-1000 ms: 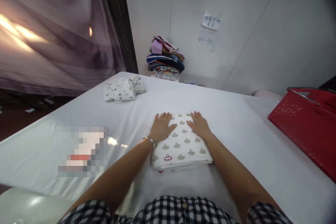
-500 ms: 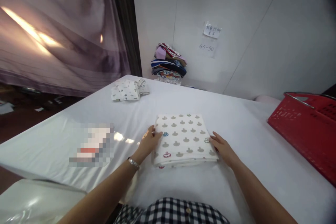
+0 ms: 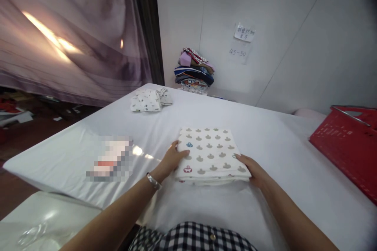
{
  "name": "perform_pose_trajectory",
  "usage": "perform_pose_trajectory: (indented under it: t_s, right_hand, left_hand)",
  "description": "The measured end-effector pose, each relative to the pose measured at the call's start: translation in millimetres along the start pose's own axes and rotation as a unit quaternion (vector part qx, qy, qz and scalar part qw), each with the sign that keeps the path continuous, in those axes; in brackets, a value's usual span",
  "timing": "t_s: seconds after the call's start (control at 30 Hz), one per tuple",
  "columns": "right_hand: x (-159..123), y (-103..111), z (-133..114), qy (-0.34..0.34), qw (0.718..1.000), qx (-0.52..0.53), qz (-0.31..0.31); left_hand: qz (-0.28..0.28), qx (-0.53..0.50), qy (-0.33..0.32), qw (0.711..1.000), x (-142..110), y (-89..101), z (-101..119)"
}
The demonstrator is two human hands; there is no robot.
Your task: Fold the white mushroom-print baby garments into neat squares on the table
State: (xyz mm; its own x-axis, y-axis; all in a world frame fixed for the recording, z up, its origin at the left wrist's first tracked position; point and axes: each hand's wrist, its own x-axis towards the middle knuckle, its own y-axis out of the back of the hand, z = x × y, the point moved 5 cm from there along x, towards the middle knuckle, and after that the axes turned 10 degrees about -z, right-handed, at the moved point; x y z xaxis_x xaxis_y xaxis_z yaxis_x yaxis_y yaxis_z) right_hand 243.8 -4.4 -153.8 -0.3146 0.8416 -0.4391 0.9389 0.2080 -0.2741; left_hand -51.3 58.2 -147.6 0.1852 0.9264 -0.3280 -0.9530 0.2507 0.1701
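A white cloth (image 3: 210, 153) printed with grey mushrooms, plus a few red, blue and green ones, lies folded into a neat rectangle on the white-covered table (image 3: 250, 121). My left hand (image 3: 173, 159) grips its left edge, thumb on top and the other fingers partly hidden at the side. At the right edge, my right hand (image 3: 250, 168) has its thumb over the top, with its fingers out of sight beneath the fold. The cloth's layered front edge faces me.
A second, crumpled patterned cloth (image 3: 149, 100) lies at the far left corner. Left of my hands is a blurred-out flat object (image 3: 110, 159). A red plastic basket (image 3: 347, 145) stands at right. Folded textiles (image 3: 194, 72) are stacked by the wall; a pale glossy surface (image 3: 38, 219) is lower left.
My hands have gone from lying flat on the cloth's top to holding its two sides, nearer me. More of the print shows. The view has shifted slightly left.
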Motion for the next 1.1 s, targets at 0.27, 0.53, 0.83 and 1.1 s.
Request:
perform_pose_trajectory:
  t_s: [0.27,0.53,0.83,1.1]
  right_hand:
    - [20,-12,-21,0.178,0.975,0.123,0.048]
    - [47,-23,1,0.099,0.986,0.130,0.045]
    - [35,-26,8,0.063,0.991,0.113,0.012]
    - [31,-33,6,0.091,0.992,0.077,0.029]
  left_hand:
    - [0.019,0.022,-0.112,0.993,35,36.8,67]
    - [-0.035,-0.094,0.067,0.993,75,41.8,22]
    - [-0.009,-0.078,0.005,0.997,29,61.0,0]
    - [0.013,0.108,-0.116,0.987,-10,49.5,-19]
